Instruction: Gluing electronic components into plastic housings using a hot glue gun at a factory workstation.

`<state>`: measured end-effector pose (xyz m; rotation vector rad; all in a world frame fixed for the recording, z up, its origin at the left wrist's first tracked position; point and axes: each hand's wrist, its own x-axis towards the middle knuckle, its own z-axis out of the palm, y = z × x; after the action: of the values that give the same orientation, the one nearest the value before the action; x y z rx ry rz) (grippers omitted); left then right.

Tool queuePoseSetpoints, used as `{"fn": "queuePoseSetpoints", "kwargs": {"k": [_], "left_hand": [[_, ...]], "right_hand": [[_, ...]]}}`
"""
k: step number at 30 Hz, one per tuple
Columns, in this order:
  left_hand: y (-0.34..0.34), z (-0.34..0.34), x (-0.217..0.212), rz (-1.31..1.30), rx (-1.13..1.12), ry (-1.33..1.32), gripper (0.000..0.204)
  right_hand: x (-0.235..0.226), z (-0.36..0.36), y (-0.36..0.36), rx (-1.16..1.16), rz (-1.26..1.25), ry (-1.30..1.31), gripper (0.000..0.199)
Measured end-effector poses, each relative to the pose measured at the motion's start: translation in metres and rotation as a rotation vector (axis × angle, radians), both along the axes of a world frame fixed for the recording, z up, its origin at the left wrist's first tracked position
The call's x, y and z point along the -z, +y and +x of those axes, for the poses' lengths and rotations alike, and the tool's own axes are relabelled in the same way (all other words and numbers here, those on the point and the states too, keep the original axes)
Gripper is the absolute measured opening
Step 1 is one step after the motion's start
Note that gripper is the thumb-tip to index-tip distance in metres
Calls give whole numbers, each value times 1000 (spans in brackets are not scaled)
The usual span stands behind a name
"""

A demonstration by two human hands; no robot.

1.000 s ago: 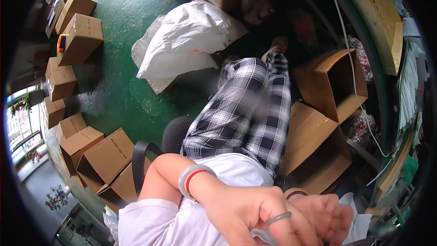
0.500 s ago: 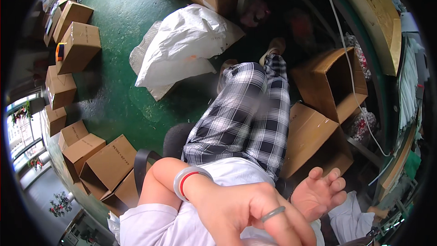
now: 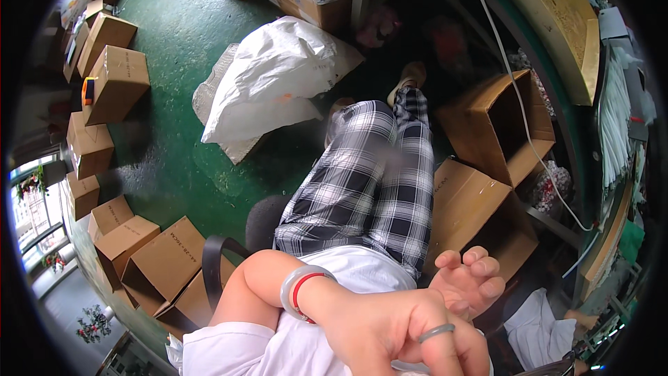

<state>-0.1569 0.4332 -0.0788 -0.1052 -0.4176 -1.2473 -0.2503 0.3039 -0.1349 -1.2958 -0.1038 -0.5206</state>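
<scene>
My left arm crosses my lap from the lower left, with a pale bangle and a red band (image 3: 300, 291) on the wrist. My left hand (image 3: 400, 331) wears a grey ring, and its fingers curl downward at the bottom edge; what they close on is cut off. My right hand (image 3: 470, 282) lies just to the right, against the left hand, fingers spread and holding nothing. Below both hands are my legs in black-and-white plaid trousers (image 3: 372, 181) and my white shirt (image 3: 292, 348).
A white plastic sack (image 3: 278, 76) lies on the green floor (image 3: 174, 160). An open cardboard box (image 3: 494, 125) and a flattened one (image 3: 466, 202) sit beside my right leg. Several closed boxes (image 3: 115, 80) line the left. A black chair arm (image 3: 212, 264), a white cable (image 3: 529, 139) and a wooden tabletop (image 3: 557, 21) are nearby.
My right hand has slid out from under the left hand, risen to the right and spread its fingers. The left hand stays low at the frame's bottom.
</scene>
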Motion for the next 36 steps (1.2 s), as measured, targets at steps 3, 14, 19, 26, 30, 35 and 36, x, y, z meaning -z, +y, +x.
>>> {"fn": "queuePoseSetpoints", "kwargs": {"k": [3, 14, 19, 26, 30, 35, 36], "left_hand": [[-2, -2, -1, -8, 13, 1, 41], [-14, -30, -2, -80, -262, 52, 43], [-18, -32, -6, -88, -306, 27, 43], [-15, -37, -6, -50, -259, 111, 29], [-18, -46, -3, -55, -448, 174, 23], [-19, -28, -9, -78, -592, 80, 22], [-19, -42, -12, -68, -733, 214, 22]], "right_hand": [[-1, -4, -2, 40, -12, -15, 28], [-5, -3, -7, 35, -11, -39, 26], [-10, -5, -1, 13, 72, -55, 26], [-9, -8, -4, 11, 29, -59, 29], [-2, -13, -13, 22, -12, -41, 31], [7, -6, -21, 56, -47, -24, 36], [5, -4, -19, 62, -62, -36, 36]]}}
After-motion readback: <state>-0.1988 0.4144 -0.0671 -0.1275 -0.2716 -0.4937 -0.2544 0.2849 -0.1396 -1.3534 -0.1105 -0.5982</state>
